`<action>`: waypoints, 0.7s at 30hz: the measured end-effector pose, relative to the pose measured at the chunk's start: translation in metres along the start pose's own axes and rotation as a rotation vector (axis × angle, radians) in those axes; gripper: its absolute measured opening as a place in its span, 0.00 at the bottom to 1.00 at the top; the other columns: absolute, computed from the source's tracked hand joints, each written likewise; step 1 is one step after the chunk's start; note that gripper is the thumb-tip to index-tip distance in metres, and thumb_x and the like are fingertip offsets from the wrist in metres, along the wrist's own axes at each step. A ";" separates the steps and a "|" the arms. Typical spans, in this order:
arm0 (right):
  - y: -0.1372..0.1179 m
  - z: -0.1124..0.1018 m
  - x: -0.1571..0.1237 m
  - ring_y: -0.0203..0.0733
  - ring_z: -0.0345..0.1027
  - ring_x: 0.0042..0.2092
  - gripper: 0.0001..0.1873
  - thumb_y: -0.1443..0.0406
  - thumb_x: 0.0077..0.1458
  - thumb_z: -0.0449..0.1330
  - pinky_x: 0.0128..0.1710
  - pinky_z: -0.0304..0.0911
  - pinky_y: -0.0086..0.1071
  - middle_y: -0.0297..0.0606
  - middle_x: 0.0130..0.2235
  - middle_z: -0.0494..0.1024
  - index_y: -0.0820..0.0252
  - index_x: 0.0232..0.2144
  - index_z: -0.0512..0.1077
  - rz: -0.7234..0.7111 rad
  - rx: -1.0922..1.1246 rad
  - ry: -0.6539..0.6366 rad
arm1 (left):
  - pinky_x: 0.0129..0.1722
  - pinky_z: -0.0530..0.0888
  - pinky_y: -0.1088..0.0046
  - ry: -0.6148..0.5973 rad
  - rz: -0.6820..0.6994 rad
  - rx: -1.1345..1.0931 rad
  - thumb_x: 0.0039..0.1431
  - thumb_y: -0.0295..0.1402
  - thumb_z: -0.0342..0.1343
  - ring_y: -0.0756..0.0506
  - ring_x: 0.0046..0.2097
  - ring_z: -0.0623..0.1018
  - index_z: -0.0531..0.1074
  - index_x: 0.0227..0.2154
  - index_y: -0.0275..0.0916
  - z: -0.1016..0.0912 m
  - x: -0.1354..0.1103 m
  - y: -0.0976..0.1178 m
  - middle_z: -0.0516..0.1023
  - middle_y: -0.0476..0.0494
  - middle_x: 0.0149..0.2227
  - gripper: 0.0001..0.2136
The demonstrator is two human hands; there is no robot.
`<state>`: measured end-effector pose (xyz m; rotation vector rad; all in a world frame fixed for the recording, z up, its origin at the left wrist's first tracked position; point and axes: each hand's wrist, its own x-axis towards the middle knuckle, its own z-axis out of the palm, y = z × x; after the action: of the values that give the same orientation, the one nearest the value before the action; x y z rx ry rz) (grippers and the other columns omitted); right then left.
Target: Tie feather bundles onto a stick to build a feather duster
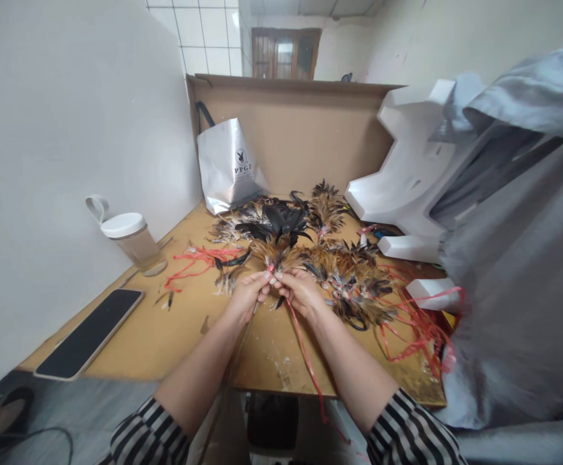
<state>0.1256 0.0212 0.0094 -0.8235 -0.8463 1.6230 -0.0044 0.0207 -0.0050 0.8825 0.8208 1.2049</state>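
Note:
Both of my hands meet over the middle of the table, pinching the base of a brown feather bundle [276,253]. My left hand [248,294] is closed on its quill end from the left. My right hand [301,290] grips the same end from the right, fingertips almost touching the left ones. Red plastic string [298,332] is wrapped at the bundle's base, and a length hangs from there past the table's front edge. Just beyond lie black feathers [279,221]. More brown feather bundles [352,268] are heaped to the right of my hands.
Red string strips [204,257] lie left and a tangled pile [421,329] right. A phone [90,332] and a lidded cup [133,239] stand along the left wall. A silver bag [226,168] leans at the back. White foam [407,155] and grey cloth [523,271] border the right.

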 end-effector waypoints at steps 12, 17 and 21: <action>0.002 -0.001 -0.001 0.25 0.45 0.15 0.19 0.61 0.31 0.70 0.14 0.40 0.22 0.22 0.12 0.57 0.61 0.14 0.61 0.007 -0.109 0.059 | 0.14 0.49 0.84 -0.006 -0.015 -0.024 0.39 0.36 0.64 0.59 0.18 0.59 0.74 0.26 0.32 0.002 0.000 -0.002 0.66 0.51 0.21 0.13; 0.007 0.001 0.001 0.27 0.51 0.16 0.18 0.61 0.30 0.70 0.16 0.43 0.23 0.25 0.14 0.64 0.61 0.16 0.64 -0.009 -0.116 0.157 | 0.14 0.48 0.83 -0.025 0.006 0.036 0.41 0.38 0.62 0.59 0.18 0.58 0.73 0.26 0.32 0.003 0.000 -0.005 0.65 0.51 0.20 0.13; 0.009 0.003 0.000 0.28 0.56 0.18 0.17 0.60 0.31 0.69 0.18 0.48 0.24 0.28 0.16 0.67 0.62 0.17 0.66 -0.049 -0.099 0.103 | 0.14 0.49 0.82 -0.012 0.026 0.038 0.43 0.40 0.61 0.58 0.18 0.59 0.72 0.25 0.33 0.003 -0.001 -0.006 0.64 0.51 0.19 0.13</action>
<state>0.1182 0.0195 0.0030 -0.9407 -0.8730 1.4921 0.0009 0.0189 -0.0085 0.9333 0.8271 1.2082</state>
